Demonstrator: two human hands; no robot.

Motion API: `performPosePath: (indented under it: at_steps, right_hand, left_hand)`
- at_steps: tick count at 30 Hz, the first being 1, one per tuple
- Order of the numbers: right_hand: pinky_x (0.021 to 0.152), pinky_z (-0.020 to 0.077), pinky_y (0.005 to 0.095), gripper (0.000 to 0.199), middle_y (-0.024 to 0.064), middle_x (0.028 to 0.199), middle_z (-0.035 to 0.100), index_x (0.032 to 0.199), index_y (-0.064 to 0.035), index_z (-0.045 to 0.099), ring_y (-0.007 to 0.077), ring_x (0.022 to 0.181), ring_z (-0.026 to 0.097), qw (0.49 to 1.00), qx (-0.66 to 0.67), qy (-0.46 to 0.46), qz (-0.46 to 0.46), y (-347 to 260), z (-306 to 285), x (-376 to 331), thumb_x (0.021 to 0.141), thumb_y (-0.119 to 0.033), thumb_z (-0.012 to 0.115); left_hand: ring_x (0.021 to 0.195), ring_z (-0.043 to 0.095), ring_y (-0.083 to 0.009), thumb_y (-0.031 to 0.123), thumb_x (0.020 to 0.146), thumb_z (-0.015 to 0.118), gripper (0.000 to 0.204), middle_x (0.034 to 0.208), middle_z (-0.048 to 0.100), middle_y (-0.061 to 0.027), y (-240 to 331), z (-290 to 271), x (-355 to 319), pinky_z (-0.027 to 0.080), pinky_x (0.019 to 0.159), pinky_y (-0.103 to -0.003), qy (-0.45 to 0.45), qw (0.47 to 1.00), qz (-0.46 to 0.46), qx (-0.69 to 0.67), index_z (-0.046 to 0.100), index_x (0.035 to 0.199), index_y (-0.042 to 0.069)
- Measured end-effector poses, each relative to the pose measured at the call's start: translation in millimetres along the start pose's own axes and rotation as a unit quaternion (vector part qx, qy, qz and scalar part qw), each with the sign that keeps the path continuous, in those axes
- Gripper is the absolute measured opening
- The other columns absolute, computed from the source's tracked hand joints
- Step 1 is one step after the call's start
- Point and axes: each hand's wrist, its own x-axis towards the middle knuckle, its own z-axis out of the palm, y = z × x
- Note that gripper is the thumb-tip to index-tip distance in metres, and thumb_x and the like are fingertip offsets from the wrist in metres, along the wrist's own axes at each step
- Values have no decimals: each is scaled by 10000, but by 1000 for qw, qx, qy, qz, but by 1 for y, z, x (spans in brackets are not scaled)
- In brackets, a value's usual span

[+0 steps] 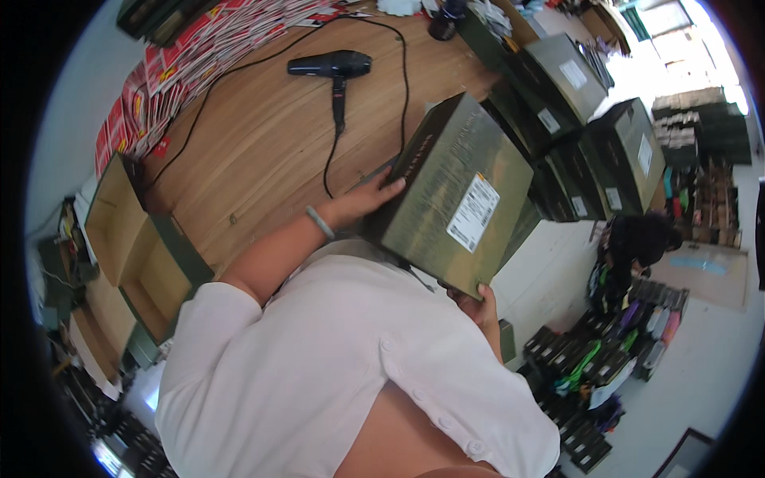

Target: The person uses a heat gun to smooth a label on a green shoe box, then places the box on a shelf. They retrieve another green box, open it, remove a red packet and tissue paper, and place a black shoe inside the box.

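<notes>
A closed dark green shoebox point(434, 211) with a white printed label is held tilted in front of my body, over the table's near right edge. My left hand point(368, 197) presses against its left side, thumb on the top face and the other fingers partly hidden. At the box's near right corner, my right hand point(478, 307) grips the edge, with the thumb on top and the fingers underneath. A grey band circles my left wrist.
On the wooden table point(247, 167) lie a black hair dryer point(331, 65) with its cord and a long row of red-and-white cards point(187, 68). Stacked shoeboxes point(558, 88) stand at the right. An open box point(151, 263) sits left. Another person point(637, 247) bends near shoes and boxes farther right.
</notes>
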Motion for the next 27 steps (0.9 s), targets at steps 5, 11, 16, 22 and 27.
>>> performPosePath:
  at_steps: [5,11,16,22,27]
  right_hand:
    - [1085,378,415,816,95,1347,563,1387,-61,468,291,1243,525,993,48,-87,-67,6,20,21,657,-284,757]
    - [1074,400,445,823,126,1340,558,1383,-31,462,310,1245,518,983,6,-155,-94,2,92,79,635,-225,745]
    - [1107,334,415,945,137,1425,462,1461,-27,363,297,1317,443,949,-272,-105,-122,12,269,83,623,-211,760]
    - [1130,250,450,1018,241,1422,366,1504,-81,315,374,1339,338,799,-503,-187,-270,64,424,80,637,-267,815]
    - [1115,219,523,1049,318,1381,336,1516,-176,271,486,1299,309,621,-683,-221,-315,81,477,79,647,-342,833]
  left_hand:
    - [1403,309,-284,411,843,759,1134,1514,297,-226,68,-5,-96,271,1147,-367,39,994,105,-1,-32,1528,-25]
    - [1435,242,-265,425,812,781,1147,1551,233,-189,87,-69,-175,227,1169,-380,81,970,230,-20,0,1543,12]
    - [1383,368,-279,504,837,703,982,1489,375,-201,60,-180,-228,286,1156,-406,83,930,295,-202,210,1516,-7]
    - [1150,603,-304,581,784,677,851,1286,590,-187,-28,-246,-278,508,982,-429,152,832,277,-455,475,1373,1]
    - [1149,604,-275,651,768,614,837,1317,590,-79,-80,-256,-301,518,955,-424,252,752,397,-462,485,1397,113]
